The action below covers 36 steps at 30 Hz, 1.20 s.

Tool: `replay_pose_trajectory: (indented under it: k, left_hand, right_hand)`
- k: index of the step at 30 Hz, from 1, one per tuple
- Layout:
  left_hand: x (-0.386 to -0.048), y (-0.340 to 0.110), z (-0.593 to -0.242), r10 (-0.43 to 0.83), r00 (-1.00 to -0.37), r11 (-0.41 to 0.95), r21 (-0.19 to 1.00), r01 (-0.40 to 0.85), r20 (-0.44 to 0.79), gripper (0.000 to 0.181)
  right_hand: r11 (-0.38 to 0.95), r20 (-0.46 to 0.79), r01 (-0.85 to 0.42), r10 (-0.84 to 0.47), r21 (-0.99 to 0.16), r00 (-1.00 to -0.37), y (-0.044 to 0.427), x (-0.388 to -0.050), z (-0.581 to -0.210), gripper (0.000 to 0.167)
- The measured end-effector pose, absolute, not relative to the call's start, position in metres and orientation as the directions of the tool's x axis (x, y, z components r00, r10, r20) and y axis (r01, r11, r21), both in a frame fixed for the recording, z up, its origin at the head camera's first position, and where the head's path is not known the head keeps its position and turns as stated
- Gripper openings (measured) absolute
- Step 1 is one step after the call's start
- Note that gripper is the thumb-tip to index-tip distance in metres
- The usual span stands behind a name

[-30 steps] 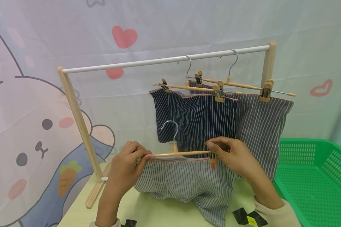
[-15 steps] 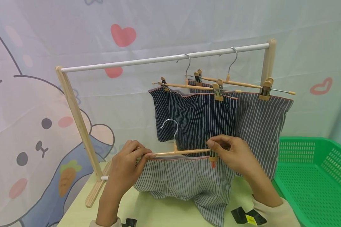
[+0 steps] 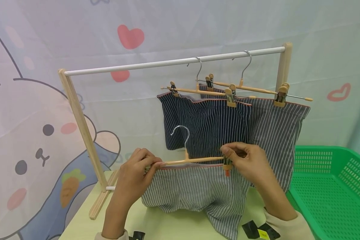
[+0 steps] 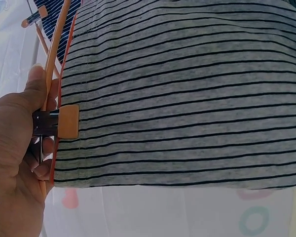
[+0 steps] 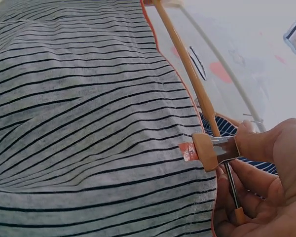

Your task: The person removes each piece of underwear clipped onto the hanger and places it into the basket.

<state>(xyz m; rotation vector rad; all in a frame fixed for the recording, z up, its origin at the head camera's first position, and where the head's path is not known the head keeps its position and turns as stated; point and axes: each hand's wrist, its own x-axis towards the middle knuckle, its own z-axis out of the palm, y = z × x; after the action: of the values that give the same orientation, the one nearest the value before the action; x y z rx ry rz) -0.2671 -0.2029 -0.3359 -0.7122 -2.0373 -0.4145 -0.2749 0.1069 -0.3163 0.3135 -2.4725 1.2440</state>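
A light grey striped garment (image 3: 195,186) hangs from a tan hanger (image 3: 204,159) with a metal hook, its lower part on the table. My left hand (image 3: 138,176) grips the hanger's left end; in the left wrist view that hand (image 4: 15,133) curls round the bar beside a clip (image 4: 68,121) closed on the waistband. My right hand (image 3: 252,163) pinches the right clip (image 3: 227,166). In the right wrist view the thumb and fingers of that hand (image 5: 281,173) are around the clip (image 5: 205,152), which sits on the waistband beside a small red tag (image 5: 188,151).
Behind stands a wooden rack with a white rail (image 3: 168,62). From it hang a navy striped garment (image 3: 207,126) and a dark grey striped one (image 3: 276,133) on clip hangers. At the right is a green basket (image 3: 318,160); below, a pale yellow table (image 3: 168,223).
The right hand, the clip and the held hanger have shifted very slightly to the right in the head view. Both hands keep their hold.
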Motion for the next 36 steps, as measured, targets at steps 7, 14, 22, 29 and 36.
replay_pose_trajectory:
  k: [7,14,22,29,36]
  left_hand:
    - [-0.2666,-0.2022,-0.3360,0.328,-0.425,0.777,0.015,0.629,0.844,0.006]
    - [-0.2666,-0.2026,-0.3355,0.327,-0.422,0.777,0.014,0.630,0.846,0.006]
    - [-0.2677,-0.2017,-0.3360,0.335,-0.422,0.767,0.017,0.642,0.842,0.007]
    - [-0.2666,-0.2005,-0.3354,0.334,-0.448,0.779,0.025,0.627,0.829,0.008]
    - [-0.2664,-0.2002,-0.3356,0.334,-0.452,0.777,0.030,0.629,0.827,0.008]
  right_hand:
    - [0.550,0.406,-0.344,-0.010,-0.761,-0.914,0.1074,-0.2737,-0.3166,0.047]
    - [0.547,0.442,-0.369,0.002,-0.751,-0.897,0.1064,-0.2731,-0.3156,0.041]
    - [0.568,0.458,-0.367,0.021,-0.737,-0.889,0.1064,-0.2726,-0.3168,0.039]
    - [0.563,0.453,-0.355,0.038,-0.746,-0.891,0.1066,-0.2714,-0.3176,0.041]
    - [0.555,0.452,-0.347,0.059,-0.756,-0.890,0.1051,-0.2713,-0.3170,0.040]
